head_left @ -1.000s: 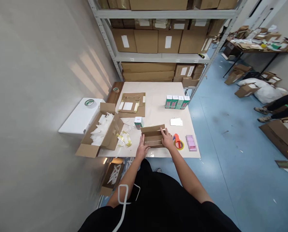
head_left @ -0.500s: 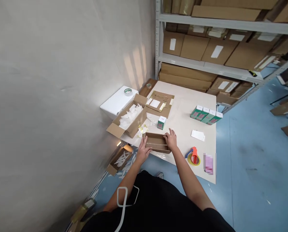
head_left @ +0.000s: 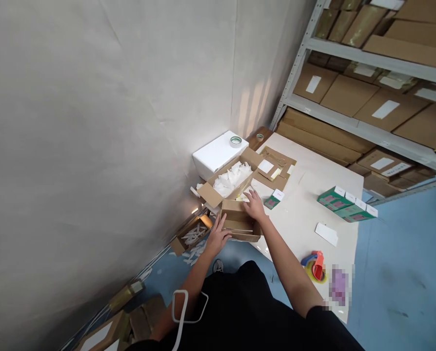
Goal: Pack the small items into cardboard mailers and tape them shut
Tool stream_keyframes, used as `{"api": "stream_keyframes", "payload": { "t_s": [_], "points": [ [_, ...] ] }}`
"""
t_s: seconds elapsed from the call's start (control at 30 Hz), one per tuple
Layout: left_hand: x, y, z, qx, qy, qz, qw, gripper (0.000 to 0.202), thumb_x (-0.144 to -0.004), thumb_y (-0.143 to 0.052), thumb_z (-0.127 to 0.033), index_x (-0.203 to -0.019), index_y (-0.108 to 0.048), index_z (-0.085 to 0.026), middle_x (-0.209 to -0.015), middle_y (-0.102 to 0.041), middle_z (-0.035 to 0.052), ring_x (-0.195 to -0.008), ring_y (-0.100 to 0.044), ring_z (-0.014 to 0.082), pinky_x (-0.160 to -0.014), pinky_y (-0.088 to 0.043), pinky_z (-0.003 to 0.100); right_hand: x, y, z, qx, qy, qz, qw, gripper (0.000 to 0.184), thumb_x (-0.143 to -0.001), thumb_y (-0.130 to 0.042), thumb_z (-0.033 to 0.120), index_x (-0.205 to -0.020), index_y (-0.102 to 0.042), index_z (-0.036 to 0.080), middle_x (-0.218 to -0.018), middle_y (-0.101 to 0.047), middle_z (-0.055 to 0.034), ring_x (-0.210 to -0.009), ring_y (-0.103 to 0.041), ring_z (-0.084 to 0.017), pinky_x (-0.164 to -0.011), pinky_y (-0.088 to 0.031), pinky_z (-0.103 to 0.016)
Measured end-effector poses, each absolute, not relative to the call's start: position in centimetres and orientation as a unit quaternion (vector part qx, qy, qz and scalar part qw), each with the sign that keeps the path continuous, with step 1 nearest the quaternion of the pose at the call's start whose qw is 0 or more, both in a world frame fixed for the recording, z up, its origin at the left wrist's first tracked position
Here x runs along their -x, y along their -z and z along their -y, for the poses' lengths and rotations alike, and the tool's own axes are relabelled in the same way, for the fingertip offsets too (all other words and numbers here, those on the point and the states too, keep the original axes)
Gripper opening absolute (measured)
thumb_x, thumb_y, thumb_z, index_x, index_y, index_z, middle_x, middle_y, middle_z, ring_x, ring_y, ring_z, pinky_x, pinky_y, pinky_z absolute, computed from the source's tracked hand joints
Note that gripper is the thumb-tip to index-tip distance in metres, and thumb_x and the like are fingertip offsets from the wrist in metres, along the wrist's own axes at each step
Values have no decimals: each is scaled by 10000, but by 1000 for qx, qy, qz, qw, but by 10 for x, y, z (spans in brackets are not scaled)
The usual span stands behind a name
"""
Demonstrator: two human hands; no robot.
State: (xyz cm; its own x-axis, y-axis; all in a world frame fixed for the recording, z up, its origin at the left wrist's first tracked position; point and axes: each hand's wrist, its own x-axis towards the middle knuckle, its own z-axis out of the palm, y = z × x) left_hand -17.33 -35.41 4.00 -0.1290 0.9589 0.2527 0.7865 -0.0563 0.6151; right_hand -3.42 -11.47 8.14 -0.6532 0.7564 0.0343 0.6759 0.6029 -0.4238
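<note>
Open cardboard carton [head_left: 240,223] shifted left toward paper-filled box [head_left: 209,195], left hand [head_left: 218,237] and right hand [head_left: 255,207] grip holding its sides, at bench [head_left: 302,195] edge

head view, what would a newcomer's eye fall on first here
Probably the open cardboard box at the near edge of the table, with the left hand at its left end and the right hand at its far side. Then the orange-red tape dispenser and, farther back, the four green-and-white cartons in a row on the right. On the left, a bigger open box heaped with white filler stands out.
</note>
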Motion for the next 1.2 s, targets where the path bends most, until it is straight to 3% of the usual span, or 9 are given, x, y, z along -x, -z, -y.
{"api": "stream_keyframes", "payload": {
  "t_s": [0.17,0.4,0.53,0.67,0.83,1.03,1.2],
  "points": [
    [186,-31,373,-612,-329,-712,104,148,-959,-637,-190,-957,-785,-188,-1753,-196,39,-1619,-130,367,-1202,-419,598,107,-85,85,360,-168,916,48,537,-1015,-468,395,-1518,-557,229,-1651,-411,-124,-1570,-247,-369,-1254,-235,-546],
    [177,-30,370,-577,-320,-749,63,123,-935,-661,-159,-943,-779,-192,-1755,-184,25,-1618,-138,367,-1219,-400,607,184,-74,41,332,-135,913,-193,523,-1026,-494,377,-1543,-523,301,-1657,-386,-140,-1583,-212,-393,-1223,-236,-537],
    [164,-31,363,-562,-307,-766,59,94,-917,-688,-163,-934,-773,-198,-1757,-177,18,-1621,-124,359,-1228,-390,605,206,-60,28,338,-136,891,-272,532,-985,-528,269,-1516,-545,247,-1634,-407,-169,-1576,-217,-415,-1199,-264,-602],
    [158,-31,359,-554,-303,-774,44,96,-930,-678,-169,-939,-771,-196,-1756,-185,27,-1626,-102,349,-1238,-372,602,209,-56,25,316,-145,899,-265,481,-969,-456,146,-1427,-604,149,-1530,-541,-183,-1556,-280,-356,-1205,-294,-566],
    [157,-32,356,-569,-306,-763,37,111,-944,-662,-173,-942,-771,-195,-1753,-199,42,-1627,-104,335,-1236,-374,597,194,-66,29,305,-146,912,-233,421,-978,-444,143,-1353,-635,123,-1399,-638,-207,-1470,-409,-331,-1115,-420,-469],
    [164,-32,357,-582,-312,-749,43,105,-940,-673,-178,-959,-775,-198,-1749,-214,44,-1623,-129,339,-1210,-412,601,176,-80,37,285,-139,933,-170,421,-1027,-383,182,-1387,-598,141,-1409,-623,-182,-1389,-459,-286,-1061,-445,-361],
    [171,-33,359,-595,-315,-738,42,103,-946,-677,-195,-945,-781,-194,-1749,-211,45,-1620,-134,358,-1199,-421,617,171,-80,35,289,-134,929,-188,446,-1014,-436,225,-1418,-621,181,-1434,-600,-159,-1376,-462,-305,-1072,-430,-365]
  ]
}}
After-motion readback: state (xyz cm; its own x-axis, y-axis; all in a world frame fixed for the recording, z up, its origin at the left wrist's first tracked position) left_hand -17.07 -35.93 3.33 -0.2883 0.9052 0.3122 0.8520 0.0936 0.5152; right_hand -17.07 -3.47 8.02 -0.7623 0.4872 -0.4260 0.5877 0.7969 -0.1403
